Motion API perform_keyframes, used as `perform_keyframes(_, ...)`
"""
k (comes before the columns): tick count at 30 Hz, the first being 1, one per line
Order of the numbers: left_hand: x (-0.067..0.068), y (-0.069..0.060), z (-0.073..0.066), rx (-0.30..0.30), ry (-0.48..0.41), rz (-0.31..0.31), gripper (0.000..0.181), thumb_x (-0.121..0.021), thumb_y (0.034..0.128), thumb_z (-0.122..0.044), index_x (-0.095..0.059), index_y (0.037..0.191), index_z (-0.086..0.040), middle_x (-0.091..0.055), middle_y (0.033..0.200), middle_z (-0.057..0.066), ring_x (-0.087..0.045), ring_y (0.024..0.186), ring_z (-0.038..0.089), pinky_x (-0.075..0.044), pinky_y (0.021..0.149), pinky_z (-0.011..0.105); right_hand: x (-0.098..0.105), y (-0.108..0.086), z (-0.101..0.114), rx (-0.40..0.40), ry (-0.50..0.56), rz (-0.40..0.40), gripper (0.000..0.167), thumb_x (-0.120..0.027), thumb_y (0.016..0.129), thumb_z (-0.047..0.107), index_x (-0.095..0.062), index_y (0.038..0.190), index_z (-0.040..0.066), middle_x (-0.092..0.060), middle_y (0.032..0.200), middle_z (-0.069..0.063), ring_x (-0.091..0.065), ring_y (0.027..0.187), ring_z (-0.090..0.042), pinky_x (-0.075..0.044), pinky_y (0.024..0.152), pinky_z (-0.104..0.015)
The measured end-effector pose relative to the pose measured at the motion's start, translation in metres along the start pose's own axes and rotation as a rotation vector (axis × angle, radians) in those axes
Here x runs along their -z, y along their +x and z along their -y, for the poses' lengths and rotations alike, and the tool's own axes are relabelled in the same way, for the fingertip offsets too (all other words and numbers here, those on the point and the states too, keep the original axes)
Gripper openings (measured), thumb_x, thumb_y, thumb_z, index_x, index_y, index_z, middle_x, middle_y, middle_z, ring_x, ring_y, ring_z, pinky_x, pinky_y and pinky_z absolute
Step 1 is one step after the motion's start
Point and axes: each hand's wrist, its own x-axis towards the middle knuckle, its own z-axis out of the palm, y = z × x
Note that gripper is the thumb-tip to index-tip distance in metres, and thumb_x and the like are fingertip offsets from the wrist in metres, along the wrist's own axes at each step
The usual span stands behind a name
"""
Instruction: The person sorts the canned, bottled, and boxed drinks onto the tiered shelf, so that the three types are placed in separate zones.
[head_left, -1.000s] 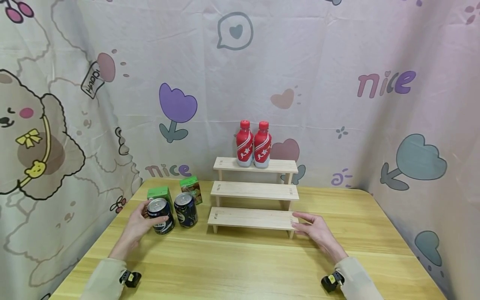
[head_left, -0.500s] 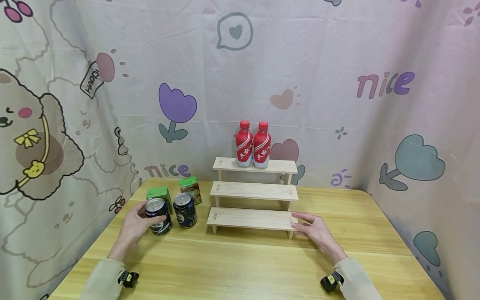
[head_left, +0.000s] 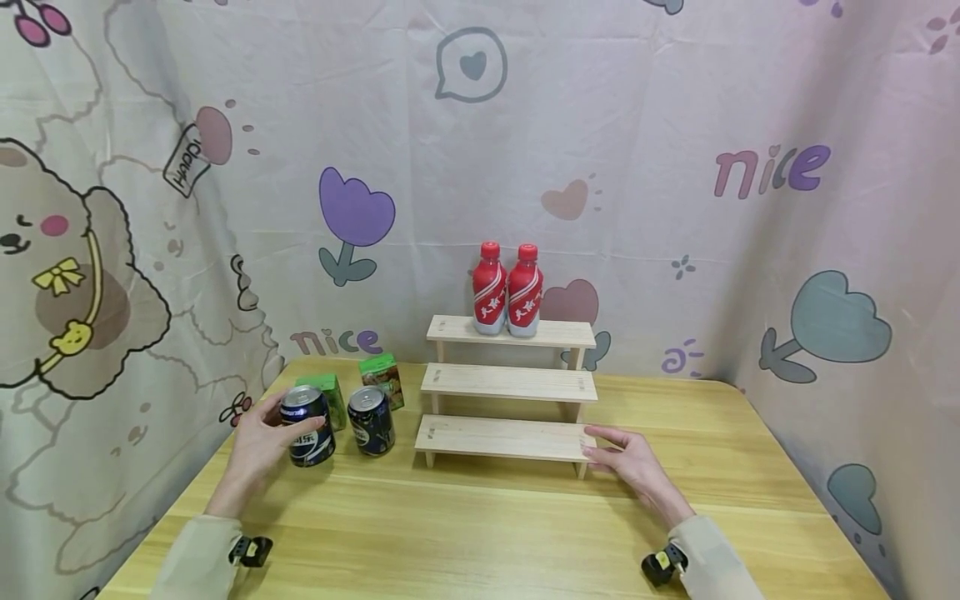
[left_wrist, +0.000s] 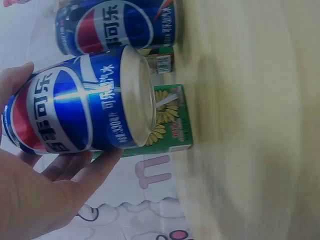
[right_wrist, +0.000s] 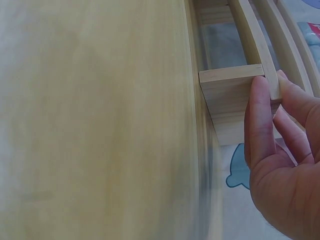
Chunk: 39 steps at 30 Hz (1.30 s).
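The left hand (head_left: 258, 442) holds a blue cylindrical metal drinks can with a round red, white and blue emblem (left_wrist: 70, 107). Its thumb lies along one side of the can and its fingers curl against the opposite side; the grip is closed to the can's width. The can sits between thumb and fingers, top and base both projecting beyond the grip. The base stands just clear of the light wood-grain table (head_left: 480, 542), near its left edge.

A matching dark blue metal can (head_left: 371, 423) stands upright to the right of the held can. A green rectangular carton (head_left: 332, 400) stands behind the held can and is partly hidden by it. A green and brown rectangular carton (head_left: 385, 382) stands behind the second can, near the table's far edge.

The right hand (head_left: 633, 462) pinches the right end of the lowest shelf of a three-tier pale wooden stand (head_left: 510, 381), the board edge between its digits. Two red plastic bottles with white bases (head_left: 490, 296) stand upright, side by side, near the middle of the top shelf.
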Motion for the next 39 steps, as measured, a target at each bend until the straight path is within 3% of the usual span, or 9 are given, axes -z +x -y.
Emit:
perform_keyframes(7,-0.002,0.002,-0.009,-0.030,-0.006,-0.090,0.080,-0.079,0.0828,-0.039,-0.042,0.149,-0.012,-0.058,0.124,0.009,-0.052,0.092,-0.007,-0.046,0.075,0.008,-0.001,-0.001,0.001,-0.002,-0.007,-0.009,0.051,-0.073,0.088,0.008,-0.056,0.135,-0.001,-0.045,0.145,-0.028,-0.070,0.091,-0.019,-0.059,0.081,-0.033)
perform_keyframes(17,-0.019,0.009,-0.024,-0.003,-0.116,-0.256,0.070,-0.081,0.0819,-0.030,-0.048,0.144,-0.026,-0.055,0.129,0.002,-0.049,0.104,0.001,-0.044,0.080,0.014,-0.001,0.001,-0.001,0.019,0.010,0.002,0.052,-0.074,0.086,0.007,-0.056,0.134,-0.003,-0.043,0.147,-0.028,-0.070,0.093,-0.019,-0.059,0.079,-0.031)
perform_keyframes(21,-0.024,0.014,-0.032,-0.035,-0.166,-0.306,0.065,-0.081,0.0816,-0.026,-0.051,0.140,-0.028,-0.055,0.124,-0.004,-0.051,0.106,0.004,-0.045,0.079,0.011,-0.001,0.001,-0.002,0.021,0.015,-0.001,0.052,-0.074,0.086,0.006,-0.056,0.134,-0.003,-0.043,0.147,-0.028,-0.070,0.094,-0.019,-0.059,0.079,-0.031)
perform_keyframes(25,-0.029,0.017,-0.041,-0.066,-0.213,-0.306,0.063,-0.081,0.0817,-0.024,-0.052,0.138,-0.027,-0.053,0.124,-0.006,-0.050,0.107,0.006,-0.046,0.078,0.012,0.000,0.001,-0.003,0.025,0.005,-0.006,0.053,-0.075,0.086,0.008,-0.056,0.134,-0.003,-0.044,0.145,-0.029,-0.070,0.092,-0.019,-0.059,0.079,-0.032)
perform_keyframes(32,-0.034,0.016,-0.056,-0.066,-0.201,-0.267,0.064,-0.080,0.0822,-0.028,-0.051,0.139,-0.027,-0.051,0.124,-0.003,-0.050,0.105,0.008,-0.047,0.076,0.013,0.000,0.002,-0.002,0.015,0.002,-0.005,0.052,-0.074,0.087,0.009,-0.056,0.134,-0.001,-0.044,0.146,-0.028,-0.070,0.090,-0.020,-0.059,0.078,-0.031)
perform_keyframes(39,-0.042,0.017,-0.071,-0.088,-0.225,-0.253,0.064,-0.081,0.0818,-0.031,-0.051,0.139,-0.028,-0.049,0.126,-0.003,-0.050,0.110,0.012,-0.048,0.086,0.026,0.000,0.003,-0.003,0.013,0.014,-0.003,0.052,-0.073,0.087,0.009,-0.056,0.135,-0.002,-0.049,0.142,-0.027,-0.071,0.088,-0.019,-0.059,0.079,-0.031)
